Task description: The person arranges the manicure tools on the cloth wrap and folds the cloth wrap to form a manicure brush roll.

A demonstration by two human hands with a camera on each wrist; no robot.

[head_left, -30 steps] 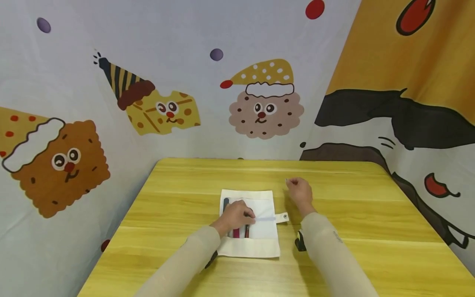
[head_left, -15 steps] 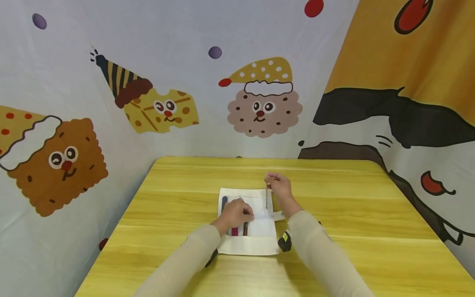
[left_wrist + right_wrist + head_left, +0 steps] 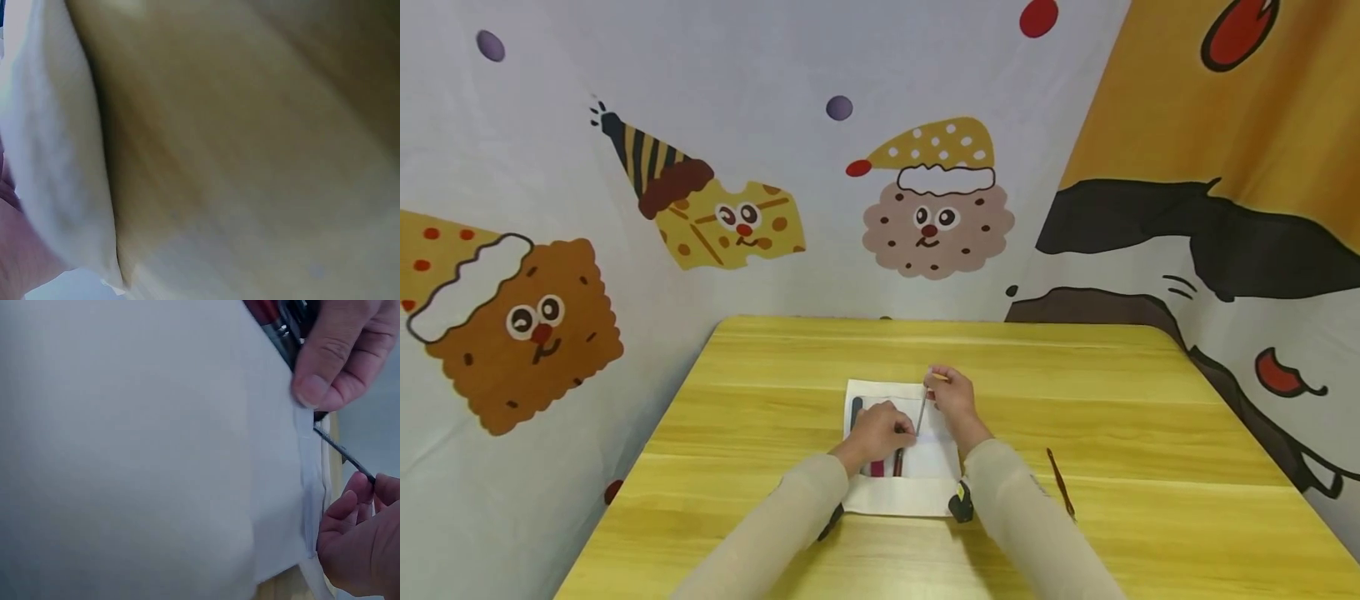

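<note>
A white fabric tool pouch [image 3: 904, 500] lies unfolded on the table, with several slim tools in it. My left hand [image 3: 880, 432] is over its middle; thumb and finger pinch the pouch's white inner band [image 3: 306, 456], as the right wrist view shows. Beside those fingers, a dark red-handled tool [image 3: 898, 462] and a navy-ended tool [image 3: 857, 408] partly show. My right hand [image 3: 953, 396] pinches a thin metal rod-like tool [image 3: 921, 412] near its upper end. The rod slants down, its lower tip close to the left fingertips at the band. Its exact kind is unclear.
A slender reddish-brown stick tool [image 3: 1060, 483] lies on the wooden table [image 3: 760, 375], right of the right forearm. Cartoon-printed cloth [image 3: 760, 67] hangs behind the table. In the left wrist view, a blurred pale sleeve or cloth edge [image 3: 62, 144] covers the left side.
My right hand has moved left from beside the pouch to above it, bringing the rod's tip down to the band. The brown stick has come into view. My left hand has stayed put.
</note>
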